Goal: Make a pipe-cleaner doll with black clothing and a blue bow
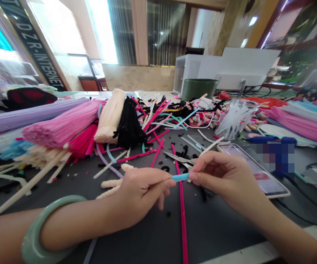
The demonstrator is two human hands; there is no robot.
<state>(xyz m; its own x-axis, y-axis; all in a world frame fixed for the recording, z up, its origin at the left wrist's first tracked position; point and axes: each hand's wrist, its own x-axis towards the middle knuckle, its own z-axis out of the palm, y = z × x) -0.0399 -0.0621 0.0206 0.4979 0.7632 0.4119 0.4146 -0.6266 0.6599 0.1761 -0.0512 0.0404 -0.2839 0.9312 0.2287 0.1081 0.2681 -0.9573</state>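
left hand [140,189] and right hand [224,172] pinch a seemingly uncoiled light-blue chenille stem [181,177]; cream stems [111,183] at its nine o'clock are already coiled.

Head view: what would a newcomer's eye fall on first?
Probably the light-blue piece pinched between the left hand and right hand, near the center. Next, the pale green bangle at lower left, around the left forearm. Beyond it, the pink bundle lies left of the cream bundle.

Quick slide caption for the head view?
Left hand and right hand hold a short light-blue fuzzy stem over a long magenta fuzzy stem.
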